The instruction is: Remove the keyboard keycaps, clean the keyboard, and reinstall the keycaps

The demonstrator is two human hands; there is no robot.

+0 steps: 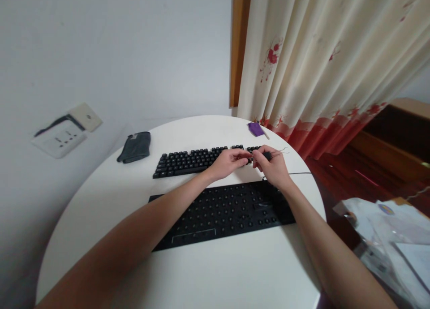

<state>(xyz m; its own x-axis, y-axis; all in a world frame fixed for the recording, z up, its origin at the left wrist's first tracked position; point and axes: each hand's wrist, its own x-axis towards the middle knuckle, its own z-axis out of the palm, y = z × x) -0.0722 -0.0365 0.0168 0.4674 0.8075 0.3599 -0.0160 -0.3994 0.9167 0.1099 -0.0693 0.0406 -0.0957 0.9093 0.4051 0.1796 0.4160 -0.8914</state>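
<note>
Two black keyboards lie on a round white table [110,197]. The far keyboard [188,161] carries its keycaps. The near keyboard base [225,212] shows bare switch stems with almost no caps. My left hand [228,162] and my right hand [273,165] meet over the right end of the far keyboard, fingers curled and pinched together. A thin wire tool [284,150] sticks out to the right from my right hand's fingers. What my left fingertips pinch is too small to name.
A folded dark grey cloth [136,147] lies at the table's back left. A small purple object [255,129] sits at the back by the cream and red curtain [322,67]. Clear plastic bags [386,237] lie to the right. A wall socket [62,136] is at left.
</note>
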